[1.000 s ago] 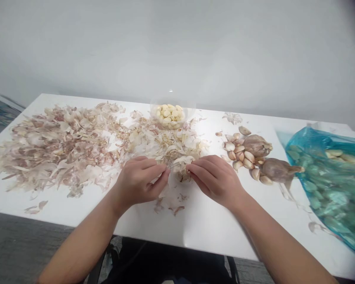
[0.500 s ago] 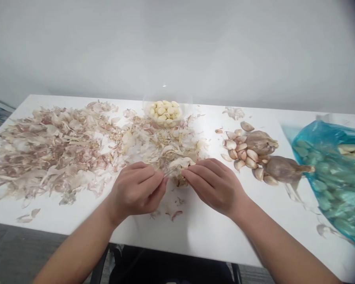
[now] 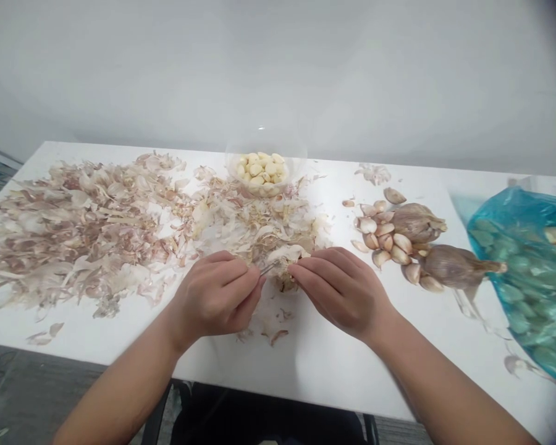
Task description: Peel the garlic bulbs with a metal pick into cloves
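Two bare hands are held close together over a white table, with 12 o'clock taken as straight ahead of the wearer. The left hand is curled nearly shut, and a thin metal pick is pinched in its fingers, with the tip directed at 3 o'clock into the garlic. The right hand is half closed, and a partly skinned piece of garlic is gripped by its curved fingers. That piece is held between the two hands; whether it touches the table cannot be told.

A few torn skins are scattered just below it, at 6 o'clock. A broad drift of papery garlic skins is spread from 9 o'clock round to 12 o'clock, and a larger heap lies farther off at 9 o'clock. Peeled cloves are piled in a clear bowl at 12 o'clock, with skins against its near side. Unpeeled cloves are clustered around two garlic bulbs at 2 to 3 o'clock. Beyond them, at 3 o'clock, a blue plastic bag full of cloves lies at the table's edge.
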`<state>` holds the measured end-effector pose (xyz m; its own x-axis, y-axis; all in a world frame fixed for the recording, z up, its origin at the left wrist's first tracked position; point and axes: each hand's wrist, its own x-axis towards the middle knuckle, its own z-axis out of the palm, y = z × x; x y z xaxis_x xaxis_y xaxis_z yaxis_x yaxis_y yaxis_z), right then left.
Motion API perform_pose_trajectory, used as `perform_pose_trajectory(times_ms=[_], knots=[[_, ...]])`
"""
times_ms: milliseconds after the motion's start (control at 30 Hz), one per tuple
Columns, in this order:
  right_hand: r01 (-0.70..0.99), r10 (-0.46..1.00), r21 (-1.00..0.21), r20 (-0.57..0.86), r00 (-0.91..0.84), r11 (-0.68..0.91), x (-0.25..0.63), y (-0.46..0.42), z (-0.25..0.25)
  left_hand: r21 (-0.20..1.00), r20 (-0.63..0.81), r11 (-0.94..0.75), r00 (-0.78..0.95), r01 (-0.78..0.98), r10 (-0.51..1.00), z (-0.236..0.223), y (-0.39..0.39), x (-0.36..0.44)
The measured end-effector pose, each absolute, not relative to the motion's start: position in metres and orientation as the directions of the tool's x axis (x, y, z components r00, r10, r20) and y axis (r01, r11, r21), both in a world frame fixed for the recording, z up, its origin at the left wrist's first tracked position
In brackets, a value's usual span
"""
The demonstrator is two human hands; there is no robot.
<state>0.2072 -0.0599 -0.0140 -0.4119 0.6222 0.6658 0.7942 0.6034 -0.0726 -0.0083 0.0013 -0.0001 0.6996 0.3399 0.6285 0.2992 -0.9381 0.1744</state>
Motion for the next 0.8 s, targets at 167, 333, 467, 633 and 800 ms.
perform_pose_trajectory(times_ms=[167,333,467,633,800], knots=[[0.796,0.629,-0.075,0.659,-0.412,0.600,0.2076,-0.0599,-0.0145,0.151,0.631,-0.943,0.705,0.297,0.323,0.0003,0.0014,-0.0085],[0.798,0.630,-0.074,0.659,-0.411,0.599,0.2073,-0.0600,-0.0141,0.155,0.633,-0.944,0.704,0.291,0.321,0.0013,0.0014,-0.0082],[0.808,0.632,-0.071,0.665,-0.399,0.585,0.2070,-0.0598,-0.0143,0.161,0.598,-0.943,0.731,0.292,0.329,0.0008,0.0002,-0.0086],[0.804,0.631,-0.071,0.662,-0.405,0.590,0.2071,-0.0596,-0.0143,0.154,0.561,-0.942,0.758,0.299,0.332,-0.0010,-0.0018,-0.0108],[0.801,0.634,-0.083,0.662,-0.401,0.593,0.2068,-0.0598,-0.0143,0.129,0.567,-0.943,0.757,0.307,0.324,-0.0016,-0.0029,-0.0107]])
